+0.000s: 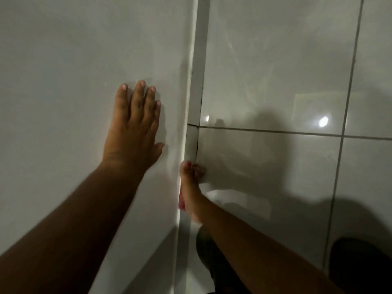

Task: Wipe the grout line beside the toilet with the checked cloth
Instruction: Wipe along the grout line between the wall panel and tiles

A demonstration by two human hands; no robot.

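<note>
My left hand [132, 128] lies flat, fingers spread, on a broad smooth white surface [63, 60] that fills the left half of the view. My right hand [191, 187] reaches into the narrow gap along that surface's right edge, fingertips pressed against a pale strip [196, 92] next to a dark grout line [197, 145]. A small pinkish-red piece of cloth [181, 203] shows under the palm of my right hand; the rest of it is hidden, and no check pattern can be made out. The toilet itself is not clearly recognisable.
Glossy grey tiles [275, 71] with thin dark grout lines [275, 131] cover the right half and reflect a lamp [323, 121]. A pale patch [237, 198] lies beside my right wrist. Dark shapes sit at bottom centre [204, 249] and bottom right [360, 266].
</note>
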